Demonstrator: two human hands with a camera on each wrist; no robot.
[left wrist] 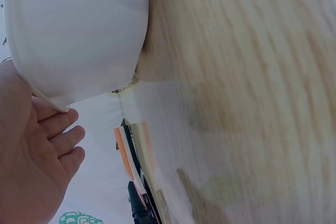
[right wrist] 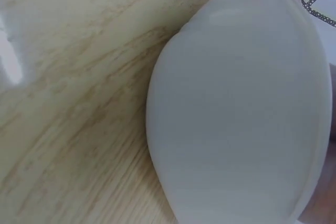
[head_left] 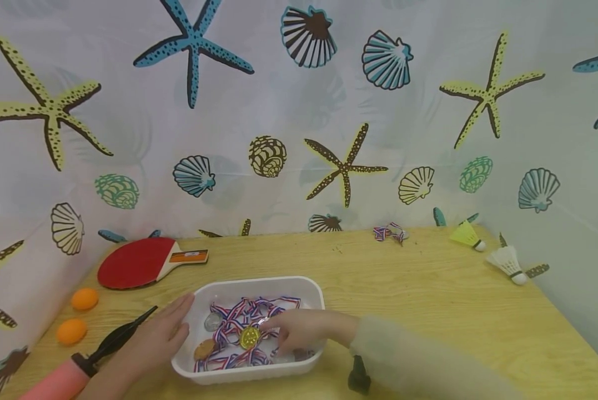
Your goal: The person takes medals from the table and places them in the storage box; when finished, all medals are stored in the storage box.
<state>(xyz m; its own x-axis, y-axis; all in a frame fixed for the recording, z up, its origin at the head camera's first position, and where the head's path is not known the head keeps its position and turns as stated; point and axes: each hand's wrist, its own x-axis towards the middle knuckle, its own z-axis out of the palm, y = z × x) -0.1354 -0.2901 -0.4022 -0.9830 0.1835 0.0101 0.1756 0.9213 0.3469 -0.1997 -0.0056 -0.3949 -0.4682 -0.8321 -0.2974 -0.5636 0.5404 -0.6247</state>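
A white plastic tray point(head_left: 259, 280) stands near the table's front edge, holding several medals on red, white and blue ribbons point(head_left: 249, 308). A gold medal point(head_left: 250, 336) lies in the middle, a bronze one point(head_left: 205, 349) at the front left and a silver one point(head_left: 212, 321) behind it. My left hand point(head_left: 164, 333) lies flat against the tray's left wall with straight fingers; the left wrist view shows the palm point(left wrist: 37, 156) beside the tray point(left wrist: 79, 30). My right hand point(head_left: 299, 330) reaches into the tray, fingers bent down onto the ribbons beside the gold medal. Whether they pinch anything is hidden. The right wrist view shows only the tray's outer wall point(right wrist: 236, 108).
A red table tennis paddle point(head_left: 139, 261) lies at the back left, with two orange balls point(head_left: 85, 299) beside it. A pink pump point(head_left: 59, 378) with a black nozzle lies at the front left. Another ribboned medal point(head_left: 390, 232), a yellow shuttlecock point(head_left: 467, 235) and a white shuttlecock point(head_left: 507, 262) lie at the back right.
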